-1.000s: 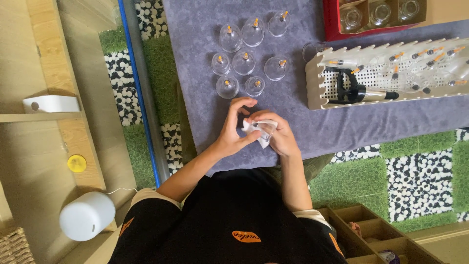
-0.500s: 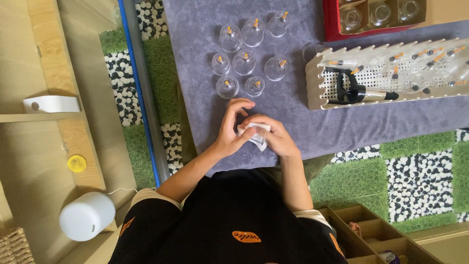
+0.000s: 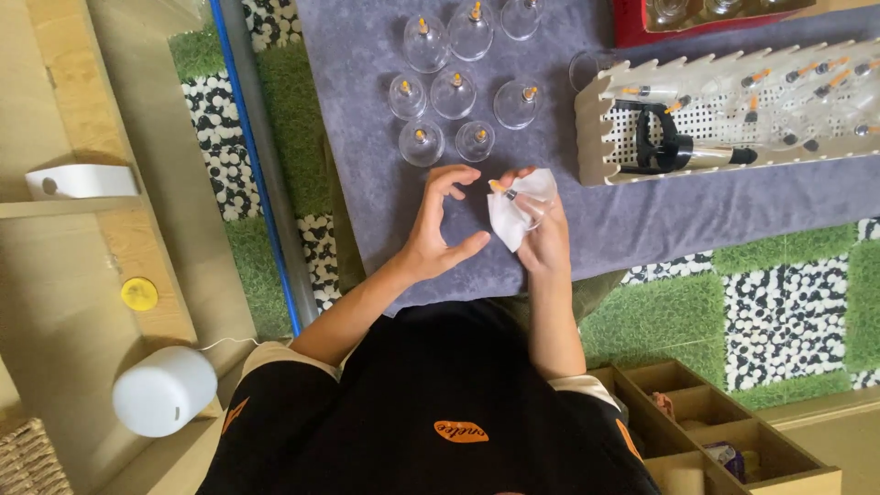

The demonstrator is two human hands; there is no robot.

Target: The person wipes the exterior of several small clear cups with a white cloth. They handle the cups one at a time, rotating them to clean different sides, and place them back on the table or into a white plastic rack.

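The right hand (image 3: pixel 543 240) is curled around a small clear cup (image 3: pixel 527 206) with an orange-tipped valve, and it's got a white wipe (image 3: pixel 506 220) bunched against the cup too — fingers closed on both. That puts the cup just off the near edge of the purple mat (image 3: pixel 367 165), up in the air over it rather than resting on it. The left hand (image 3: pixel 438 236) is open and holding nothing, fingers spread and curved, sitting just beside the cup and wipe without touching them (thumb pointing toward the right hand).

Further along the mat there's a cluster of clear cups (image 3: pixel 454 92) standing with their orange valves up, grouped toward the far edge. Toward the mat's right side is a beige perforated tray (image 3: pixel 605 128) with more cups laid in it and a black pump handle (image 3: pixel 665 147) lying inside. A red box (image 3: pixel 632 32) sits at the far right corner — only partly in frame.
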